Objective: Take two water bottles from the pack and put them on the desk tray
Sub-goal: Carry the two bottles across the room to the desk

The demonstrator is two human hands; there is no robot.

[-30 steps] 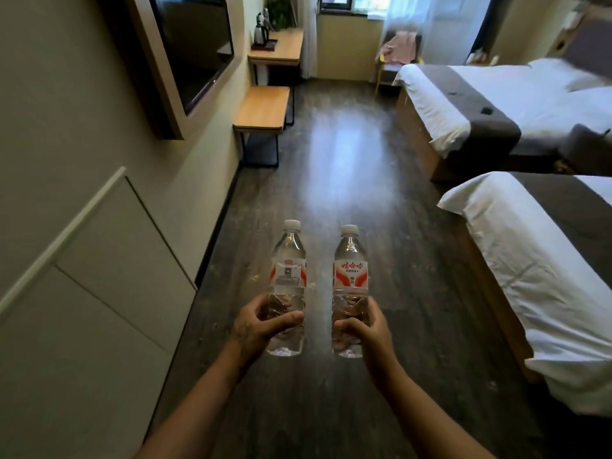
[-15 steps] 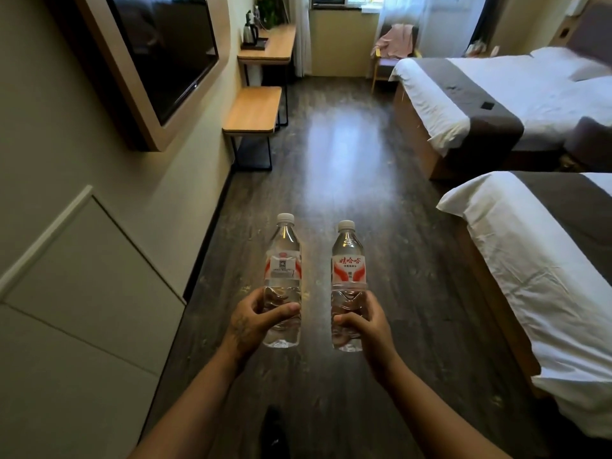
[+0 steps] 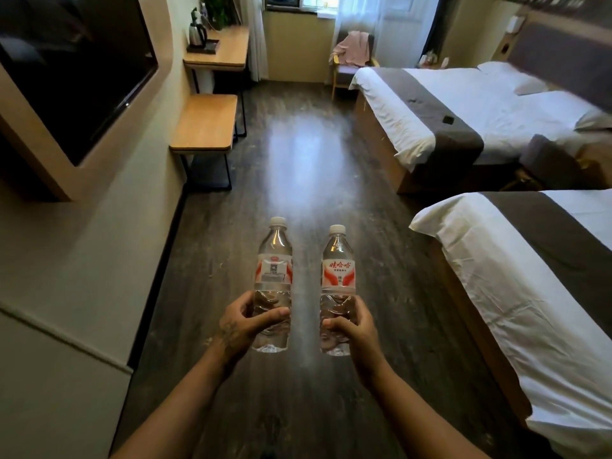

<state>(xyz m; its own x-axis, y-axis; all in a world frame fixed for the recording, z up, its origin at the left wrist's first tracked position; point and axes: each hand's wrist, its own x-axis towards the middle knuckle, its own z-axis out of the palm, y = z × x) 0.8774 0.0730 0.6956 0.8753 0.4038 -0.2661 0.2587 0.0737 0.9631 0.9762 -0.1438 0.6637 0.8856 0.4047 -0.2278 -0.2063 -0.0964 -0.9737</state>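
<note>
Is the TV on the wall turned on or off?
Off. The TV screen is dark all over, showing only faint reflections of the room, with no picture or glow.

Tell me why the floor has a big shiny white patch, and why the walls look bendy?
In the head view, the bright patch on the floor is glare from the window at the far end; the wide lens curves the wall and the near bed at the edges; the two bottles in the left hand and right hand look sharp.
</note>
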